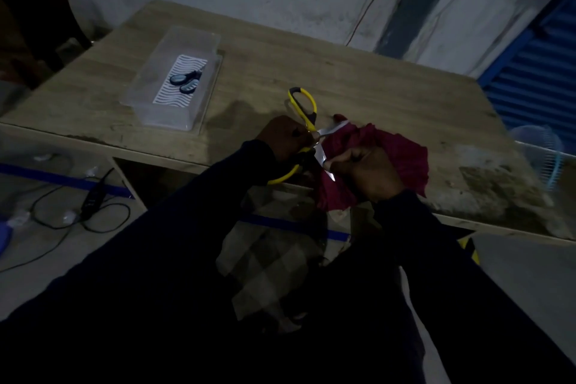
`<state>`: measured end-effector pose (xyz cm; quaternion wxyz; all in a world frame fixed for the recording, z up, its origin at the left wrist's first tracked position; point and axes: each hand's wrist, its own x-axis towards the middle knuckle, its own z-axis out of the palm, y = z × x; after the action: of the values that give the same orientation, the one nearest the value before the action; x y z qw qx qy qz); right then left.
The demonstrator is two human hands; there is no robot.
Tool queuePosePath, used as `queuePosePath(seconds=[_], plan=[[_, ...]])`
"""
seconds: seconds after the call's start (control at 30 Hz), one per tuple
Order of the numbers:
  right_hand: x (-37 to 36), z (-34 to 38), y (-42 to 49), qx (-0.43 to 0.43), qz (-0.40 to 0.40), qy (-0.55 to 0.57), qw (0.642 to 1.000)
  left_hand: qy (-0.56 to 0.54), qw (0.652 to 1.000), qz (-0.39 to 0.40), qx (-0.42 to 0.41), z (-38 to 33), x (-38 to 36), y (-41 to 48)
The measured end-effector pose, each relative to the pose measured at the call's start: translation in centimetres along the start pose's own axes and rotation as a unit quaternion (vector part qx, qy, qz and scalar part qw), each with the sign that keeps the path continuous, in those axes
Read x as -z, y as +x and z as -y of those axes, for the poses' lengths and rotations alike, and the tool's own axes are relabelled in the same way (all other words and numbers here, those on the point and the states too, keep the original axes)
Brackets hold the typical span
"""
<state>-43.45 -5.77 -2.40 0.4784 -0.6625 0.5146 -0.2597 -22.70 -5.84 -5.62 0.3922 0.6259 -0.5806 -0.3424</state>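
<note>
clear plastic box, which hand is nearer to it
Left. The left hand, gripping the yellow scissors, is right of the box; the right hand holds the maroon cloth farther right.

Two scissors [300, 112] [185, 82]; one red cloth [402, 150]; one plastic box [193, 39]

Dark long sleeves [187, 227] (navy or black) run to the wrists; left hand [282, 137] and right hand [371, 174] bare.

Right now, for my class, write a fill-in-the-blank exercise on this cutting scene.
The left hand grips scissors with ___ handles.
Their blades stand ___ at the maroon cloth that the right hand holds.
The clear box on the table holds a second pair of ___.
Missing words: yellow; open; scissors.
</note>
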Motion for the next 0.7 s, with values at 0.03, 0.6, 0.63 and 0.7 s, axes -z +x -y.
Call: queuePosePath(seconds=[0.03, 0.6, 0.63, 0.7], plan=[[0.1, 0.2, -0.4, 0.005, 0.003, -0.012, 1.000, 0.010, 1.000, 0.001, -0.003, 0.2, -0.1, 0.0], [1.1, 0.6, -2.5, -0.045, -0.082, 0.131, 0.987, -0.049, 0.986, -0.160, 0.014, -0.1, 0.7, -0.3], [0.4, 0.8, -2.2, -0.042, -0.076, 0.139, 0.986, -0.083, 0.983, -0.166, 0.012, -0.5, 0.6, -0.6], [-0.9, 1.2, -1.7, -0.038, -0.070, 0.150, 0.985, -0.144, 0.976, -0.165, 0.006, -0.7, 0.5, -0.9]])
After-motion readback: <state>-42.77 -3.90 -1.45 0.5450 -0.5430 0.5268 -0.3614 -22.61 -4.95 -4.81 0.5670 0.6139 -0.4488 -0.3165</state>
